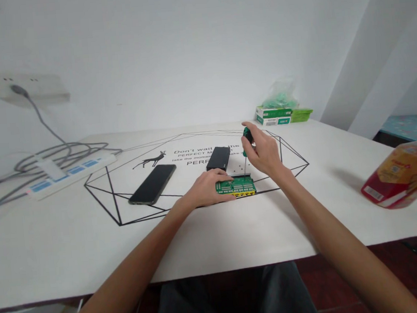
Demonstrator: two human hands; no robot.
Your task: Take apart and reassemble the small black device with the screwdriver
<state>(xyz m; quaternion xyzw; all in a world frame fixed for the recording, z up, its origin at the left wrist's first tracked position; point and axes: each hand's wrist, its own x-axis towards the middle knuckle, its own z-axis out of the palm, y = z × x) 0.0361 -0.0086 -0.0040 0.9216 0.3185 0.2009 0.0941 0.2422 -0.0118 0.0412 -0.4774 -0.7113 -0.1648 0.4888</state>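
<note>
My left hand is closed on the left end of a green circuit board, with its fingers along the far edge and the thumb at the near side. Yellow parts line the board's front edge. In my right hand is a screwdriver with a green and black handle. It stands nearly upright, its thin shaft reaching down to the board's far right part; whether the tip sits in a screw is too small to tell. Just behind the board lies a black case, and several tiny dark screws are scattered beside it.
A black smartphone lies to the left. Farther left are a white power strip and coiled grey cable. A red and orange bottle stands on the right. Small green and white boxes sit by the wall.
</note>
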